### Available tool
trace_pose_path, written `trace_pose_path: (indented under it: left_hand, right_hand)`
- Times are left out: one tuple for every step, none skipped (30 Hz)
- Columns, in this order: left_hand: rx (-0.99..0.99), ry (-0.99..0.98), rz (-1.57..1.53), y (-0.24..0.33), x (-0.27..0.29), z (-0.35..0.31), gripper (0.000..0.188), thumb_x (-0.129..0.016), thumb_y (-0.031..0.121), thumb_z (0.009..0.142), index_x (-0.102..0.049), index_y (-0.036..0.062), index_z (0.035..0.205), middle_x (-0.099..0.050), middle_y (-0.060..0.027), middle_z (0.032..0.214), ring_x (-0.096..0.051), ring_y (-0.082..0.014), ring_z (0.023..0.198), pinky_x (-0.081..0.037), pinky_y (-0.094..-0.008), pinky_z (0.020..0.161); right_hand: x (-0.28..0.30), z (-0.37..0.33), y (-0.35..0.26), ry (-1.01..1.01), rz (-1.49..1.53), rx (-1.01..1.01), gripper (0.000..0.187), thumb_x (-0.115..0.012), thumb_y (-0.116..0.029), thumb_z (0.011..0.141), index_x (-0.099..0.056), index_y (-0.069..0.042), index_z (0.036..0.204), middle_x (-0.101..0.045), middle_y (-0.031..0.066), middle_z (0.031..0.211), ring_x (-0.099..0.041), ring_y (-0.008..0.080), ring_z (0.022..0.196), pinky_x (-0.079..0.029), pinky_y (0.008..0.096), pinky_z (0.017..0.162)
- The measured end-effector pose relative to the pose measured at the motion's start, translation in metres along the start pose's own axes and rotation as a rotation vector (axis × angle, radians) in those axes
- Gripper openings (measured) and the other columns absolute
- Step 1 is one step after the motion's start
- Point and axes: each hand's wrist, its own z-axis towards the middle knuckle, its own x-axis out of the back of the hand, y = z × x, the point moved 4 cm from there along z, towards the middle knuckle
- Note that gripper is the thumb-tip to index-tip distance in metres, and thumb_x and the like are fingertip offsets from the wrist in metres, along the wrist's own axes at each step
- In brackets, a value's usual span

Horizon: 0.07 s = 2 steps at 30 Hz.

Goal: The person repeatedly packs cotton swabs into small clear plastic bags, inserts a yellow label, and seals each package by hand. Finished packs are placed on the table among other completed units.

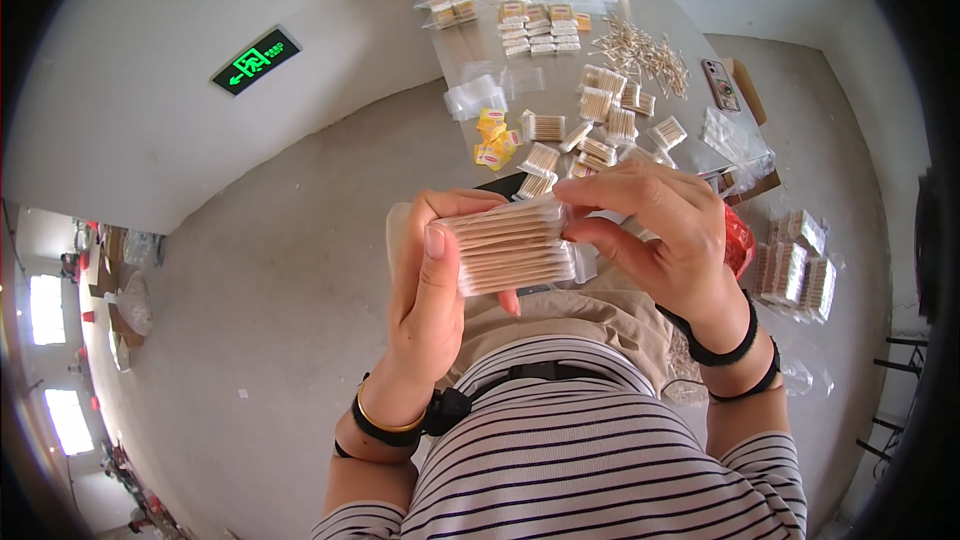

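Between my hands, above my lap, is a clear bag of cotton swabs (512, 248), the wooden sticks lying side by side. My left hand (425, 270) grips its left end, thumb on the front and fingers behind. At the right end, the thumb and forefinger of my right hand (655, 225) pinch the bag's edge. Just beyond my hands, several more packs of cotton swabs (543, 127) lie scattered on the table (560, 80). Yellow printed cards (494, 140) lie near the table's left edge.
Farther back are stacked swab packs (540, 30), a heap of loose swabs (640, 52) and flat clear bags (476, 96). A phone (719, 85) lies by the right edge. Bundled swab packs (797, 265) stand low at the right, near a red bag (738, 242).
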Motion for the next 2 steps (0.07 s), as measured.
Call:
trace_pose_path:
  left_hand:
    - [0.008, -0.008, -0.003, -0.0003, 0.0002, 0.0002, 0.047, -0.039, 0.042, 0.112, -0.046, -0.0032, 0.125, -0.058, -0.0195, 0.125, -0.069, -0.0223, 0.083, -0.058, -0.0327, 0.064]
    - [0.016, -0.017, -0.005, -0.0005, 0.0009, 0.0002, 0.048, -0.040, 0.043, 0.111, -0.046, -0.0030, 0.126, -0.057, -0.0197, 0.126, -0.069, -0.0228, 0.084, -0.058, -0.0331, 0.065]
  right_hand:
    - [0.0003, -0.0005, 0.0001, 0.008, -0.012, 0.002, 0.033, -0.082, -0.004, 0.079, -0.071, -0.003, 0.110, -0.075, 0.0091, 0.085, -0.074, 0.0230, 0.076, -0.056, 0.0315, 0.065]
    - [0.0002, -0.0015, 0.0005, 0.008, -0.020, -0.008, 0.032, -0.081, -0.001, 0.080, -0.071, -0.003, 0.110, -0.075, 0.0089, 0.085, -0.075, 0.0233, 0.077, -0.057, 0.0315, 0.066]
